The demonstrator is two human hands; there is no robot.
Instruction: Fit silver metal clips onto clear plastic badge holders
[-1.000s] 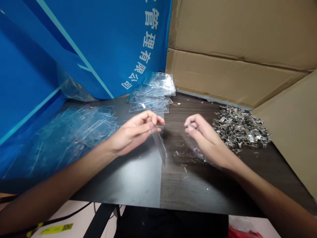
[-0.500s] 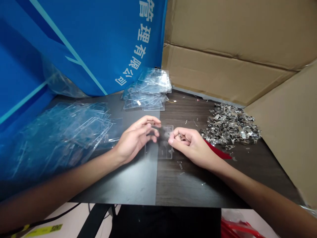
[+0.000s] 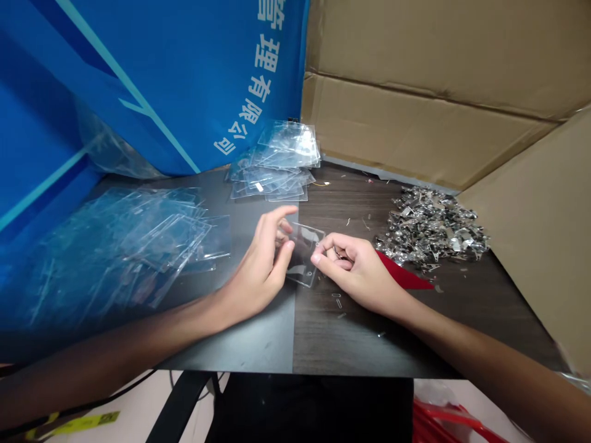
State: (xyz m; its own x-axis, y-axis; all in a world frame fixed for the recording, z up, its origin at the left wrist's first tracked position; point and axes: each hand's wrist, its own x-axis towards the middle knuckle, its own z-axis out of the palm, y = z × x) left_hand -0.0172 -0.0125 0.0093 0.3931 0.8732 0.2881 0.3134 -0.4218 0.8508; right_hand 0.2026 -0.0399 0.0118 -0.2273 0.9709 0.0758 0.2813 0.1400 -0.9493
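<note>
Clear plastic sleeve (image 3: 303, 255) pinched by my left hand (image 3: 261, 264), grip tight, holding it steady; right hand (image 3: 351, 268) grip shut on tiny metal clip (image 3: 340, 252) by sleeve corner.

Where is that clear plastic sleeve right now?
In the head view, the clear plastic sleeve is held between the left hand and right hand, mid-table, in front of the stacked sleeves.

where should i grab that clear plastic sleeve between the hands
Probably by the bare lower edge of the clear rectangular plastic sleeve, pinching from the near side. The thin, flat sleeve is tilted, with the left hand at its left edge and the right hand at its right corner, which leaves that edge free.
</note>
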